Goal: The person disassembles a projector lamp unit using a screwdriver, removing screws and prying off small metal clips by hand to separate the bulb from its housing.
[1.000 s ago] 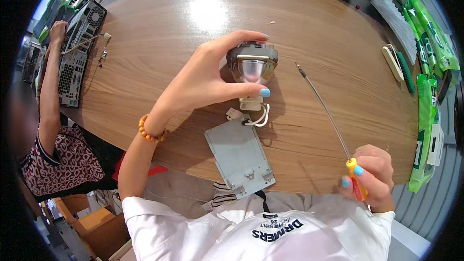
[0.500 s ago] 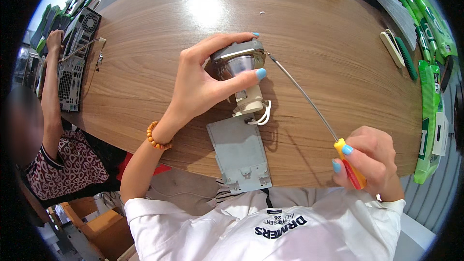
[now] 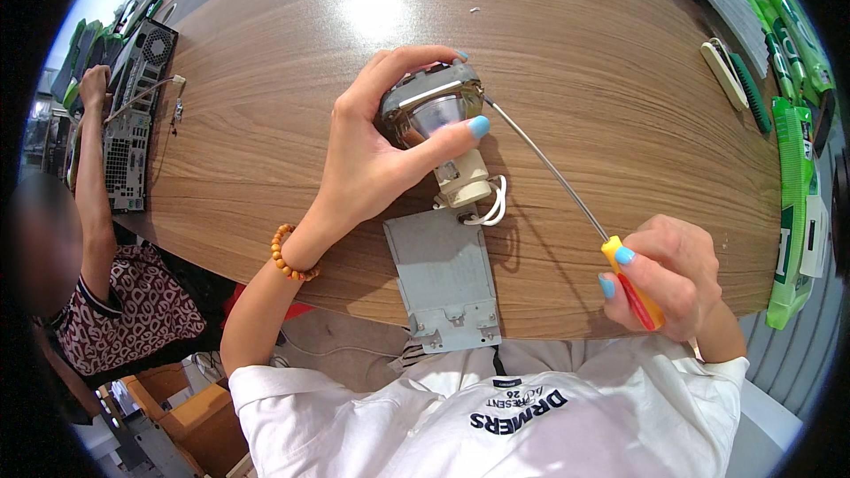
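Nearest to the person, at the table's close edge, a flat grey metal plate (image 3: 443,279) lies on the wooden table (image 3: 266,124), its bracketed end hanging just over the rim. Just right of it the right hand (image 3: 666,276) is closed around the orange-and-red handle of a long screwdriver (image 3: 567,195), whose thin steel shaft slants up and left across the wood until its tip meets the metal rim of a lamp unit (image 3: 434,115).

That lamp unit, a silvery reflector with a glass face and a cream ceramic base, is lifted and tilted in the left hand (image 3: 381,159), fingers curled over its top and the thumb pressed across the glass front. A white wire (image 3: 491,204) loops from the ceramic base down to the upper edge of the plate.

Farther off, along the right edge of the table, lie a cream-coloured oblong piece (image 3: 724,73) and several green circuit boards (image 3: 792,168). Far left, another person's arm (image 3: 88,168) reaches up beside an opened computer case (image 3: 133,115).
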`<state>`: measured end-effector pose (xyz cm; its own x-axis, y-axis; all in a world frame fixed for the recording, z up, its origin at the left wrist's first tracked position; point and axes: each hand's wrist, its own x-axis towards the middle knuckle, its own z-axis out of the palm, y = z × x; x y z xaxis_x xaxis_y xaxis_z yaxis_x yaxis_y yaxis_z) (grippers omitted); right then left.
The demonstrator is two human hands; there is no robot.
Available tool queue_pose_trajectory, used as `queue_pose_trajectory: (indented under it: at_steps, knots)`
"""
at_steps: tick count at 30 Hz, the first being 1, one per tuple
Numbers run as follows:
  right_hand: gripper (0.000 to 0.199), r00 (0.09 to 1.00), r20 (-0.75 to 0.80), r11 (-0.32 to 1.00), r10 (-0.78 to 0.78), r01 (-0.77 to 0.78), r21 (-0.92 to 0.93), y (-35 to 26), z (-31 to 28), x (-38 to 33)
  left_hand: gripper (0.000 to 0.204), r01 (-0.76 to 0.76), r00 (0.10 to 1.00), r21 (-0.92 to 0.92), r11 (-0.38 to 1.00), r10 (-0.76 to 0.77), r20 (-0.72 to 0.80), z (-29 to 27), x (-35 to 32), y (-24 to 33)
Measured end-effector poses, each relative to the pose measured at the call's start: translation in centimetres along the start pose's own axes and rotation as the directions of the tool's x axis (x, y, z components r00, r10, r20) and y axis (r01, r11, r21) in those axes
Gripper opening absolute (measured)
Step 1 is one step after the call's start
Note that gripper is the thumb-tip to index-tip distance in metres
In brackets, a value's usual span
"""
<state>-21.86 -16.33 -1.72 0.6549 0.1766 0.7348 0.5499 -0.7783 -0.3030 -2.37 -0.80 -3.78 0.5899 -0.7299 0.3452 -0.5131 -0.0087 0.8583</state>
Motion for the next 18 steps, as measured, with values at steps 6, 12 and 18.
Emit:
queue_pose_trajectory:
  at_steps: [6, 12, 18]
  knots:
    - [0.024, 1.000, 0.012, 1.000, 0.001, -0.001, 0.000, 0.12, -0.01, 0.16, 0.041, -0.018, 1.000, 0.024, 1.000, 0.018, 0.003, 0.01, 0.06, -0.09]
    - [0.025, 1.000, 0.000, 1.000, -0.001, 0.001, -0.017, 0.22, 0.15, 0.01, 0.041, -0.012, 1.000, 0.001, 1.000, 0.012, 0.016, 0.09, 0.03, -0.10]
    - [0.025, 1.000, 0.001, 1.000, -0.006, 0.006, -0.011, 0.30, 0.32, -0.04, 0.041, -0.012, 1.000, -0.006, 1.000, 0.012, 0.013, 0.19, 0.00, -0.20]
